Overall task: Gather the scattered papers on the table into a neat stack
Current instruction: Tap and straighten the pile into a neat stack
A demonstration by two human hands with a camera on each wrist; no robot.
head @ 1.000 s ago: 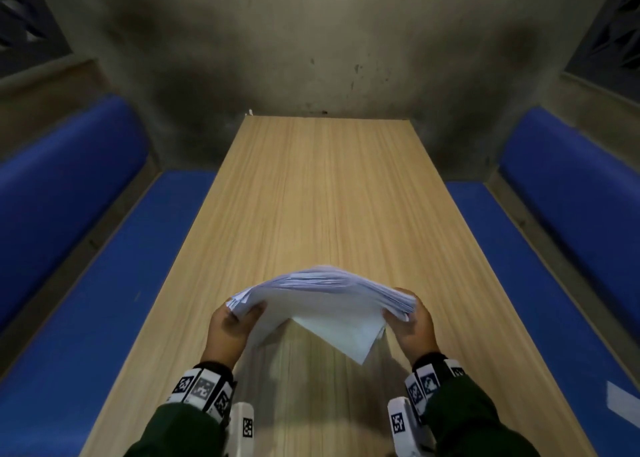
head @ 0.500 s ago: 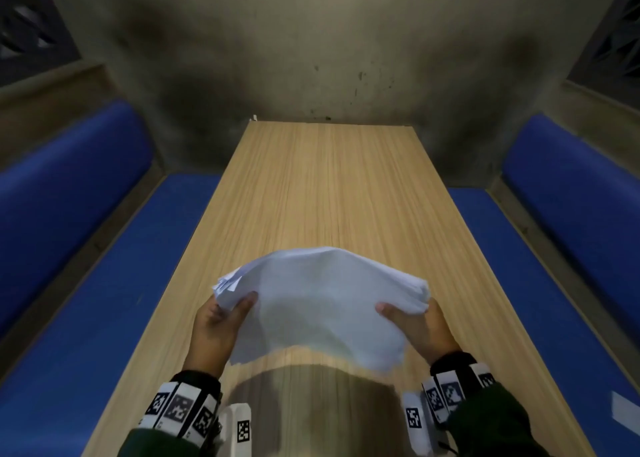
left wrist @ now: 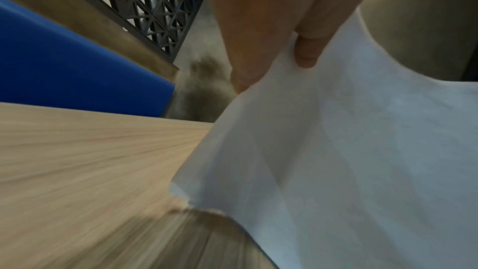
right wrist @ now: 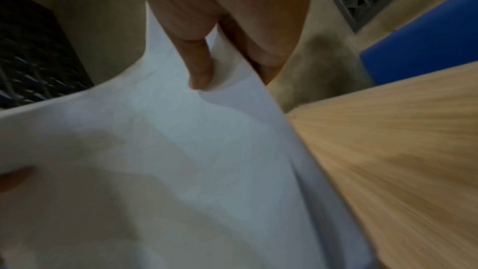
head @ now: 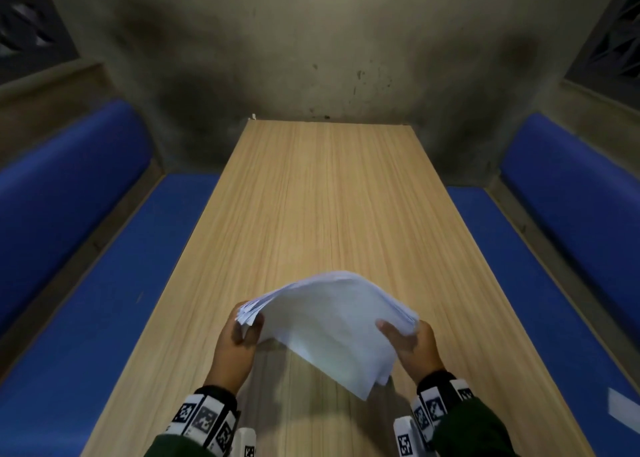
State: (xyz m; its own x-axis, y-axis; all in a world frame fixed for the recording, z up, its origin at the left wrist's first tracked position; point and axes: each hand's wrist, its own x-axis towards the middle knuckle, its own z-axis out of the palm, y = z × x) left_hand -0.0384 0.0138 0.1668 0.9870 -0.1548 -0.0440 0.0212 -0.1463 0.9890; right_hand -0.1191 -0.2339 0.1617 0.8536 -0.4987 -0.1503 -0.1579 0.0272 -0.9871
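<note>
the bundle of white paper sheets [head: 332,321] is held up above the near end of the long pale wood-grain table [head: 325,193], clear of its surface, with a dark shadow on the wood below it. the sheets are bowed upward in the middle like a shallow arch and tilted, the far edge raised and one corner hanging down toward the person. at the left end of the bundle the sheet edges are fanned and uneven, showing many thin layers; at the right end they sit closer together. the faces that show are plain white, with no print that can be made out.

the left hand [head: 235,344] grips the left end of the bundle, thumb on top and fingers curled under it; the left wrist view shows the thumb [left wrist: 306,52] pressed into the paper [left wrist: 349,150], which creases softly around it. the right hand [head: 414,347] grips the right end the same way, thumb [right wrist: 199,69] lying across the upper sheet [right wrist: 168,150] and fingers wrapped beneath.

both wrists wear bands with black-and-white square markers [head: 204,418] over dark green sleeves [head: 467,429]. blue padded benches [head: 104,283] run along either side of the table, and a stained grey concrete wall [head: 311,47] stands at its far end.
</note>
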